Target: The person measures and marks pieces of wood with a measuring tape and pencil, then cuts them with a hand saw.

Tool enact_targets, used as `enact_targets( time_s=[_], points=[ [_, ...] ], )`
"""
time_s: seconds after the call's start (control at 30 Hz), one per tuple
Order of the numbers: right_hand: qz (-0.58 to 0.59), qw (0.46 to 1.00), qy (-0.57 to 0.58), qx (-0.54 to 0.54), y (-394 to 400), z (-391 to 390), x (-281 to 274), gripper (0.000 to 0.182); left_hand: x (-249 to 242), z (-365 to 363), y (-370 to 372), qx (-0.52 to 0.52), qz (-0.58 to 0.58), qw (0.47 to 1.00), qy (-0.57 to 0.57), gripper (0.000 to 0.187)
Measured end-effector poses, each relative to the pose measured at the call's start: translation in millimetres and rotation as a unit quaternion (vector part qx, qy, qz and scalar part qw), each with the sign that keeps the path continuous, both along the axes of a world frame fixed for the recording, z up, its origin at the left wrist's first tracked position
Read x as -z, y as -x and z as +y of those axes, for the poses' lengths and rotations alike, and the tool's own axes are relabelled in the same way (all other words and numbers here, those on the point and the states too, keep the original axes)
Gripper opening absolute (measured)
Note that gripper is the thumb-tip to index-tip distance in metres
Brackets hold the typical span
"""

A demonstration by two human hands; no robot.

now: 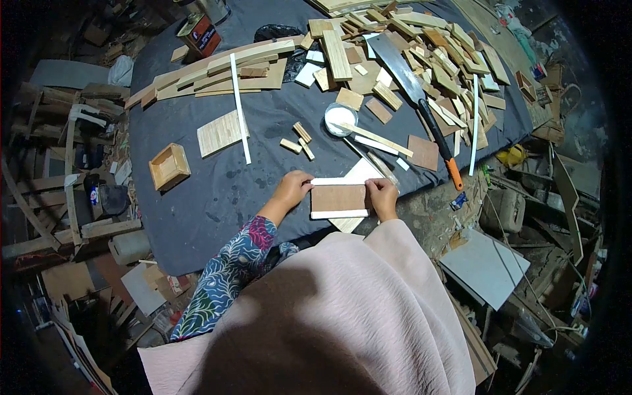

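A brown rectangular wooden panel (339,198) lies in front of me, with a white strip (339,214) along its near edge and another white strip (338,182) along its far edge. At the left end of the far strip, my left hand (293,193) pinches the strip between closed fingers. My right hand (382,197) grips the opposite end of that strip at the panel's right side. Beneath the panel, a pale board (349,224) sticks out. Beyond my hands stands a round tub of white paste (340,119), with a thin wooden stick (375,139) lying across its rim.
A handsaw (411,85) with a black and orange handle lies at the right, beside a large pile of wood offcuts (441,59). Small wood blocks (299,140), a slatted panel (219,134) and a small wooden box (169,167) are to the left. A tin (199,35) stands far back.
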State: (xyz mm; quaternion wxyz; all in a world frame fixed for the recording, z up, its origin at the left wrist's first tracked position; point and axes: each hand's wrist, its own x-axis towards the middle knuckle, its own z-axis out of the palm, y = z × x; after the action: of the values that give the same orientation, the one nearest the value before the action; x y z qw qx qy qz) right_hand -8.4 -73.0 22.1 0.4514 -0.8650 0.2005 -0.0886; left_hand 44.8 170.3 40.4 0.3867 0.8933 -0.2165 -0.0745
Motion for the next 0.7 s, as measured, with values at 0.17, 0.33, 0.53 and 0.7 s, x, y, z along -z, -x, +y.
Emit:
enact_targets(
  time_s=[0.17,0.33,0.53,0.7],
  points=[
    [0.044,0.999,-0.03,0.006,-1,-2,4,0.017,1,0,0,-0.006,0.007,1.0,0.003,0.015],
    [0.056,0.998,-0.035,0.001,-1,-4,6,0.017,0,-1,2,-0.012,0.021,1.0,-0.003,0.016],
    [-0.02,0.985,-0.171,0.005,-3,-10,20,0.015,-5,-2,1,-0.059,0.051,0.996,0.044,0.018],
    [-0.014,0.995,-0.07,-0.065,-2,-10,5,0.014,2,-5,-3,-0.059,0.052,0.996,0.028,0.02]
  ],
)
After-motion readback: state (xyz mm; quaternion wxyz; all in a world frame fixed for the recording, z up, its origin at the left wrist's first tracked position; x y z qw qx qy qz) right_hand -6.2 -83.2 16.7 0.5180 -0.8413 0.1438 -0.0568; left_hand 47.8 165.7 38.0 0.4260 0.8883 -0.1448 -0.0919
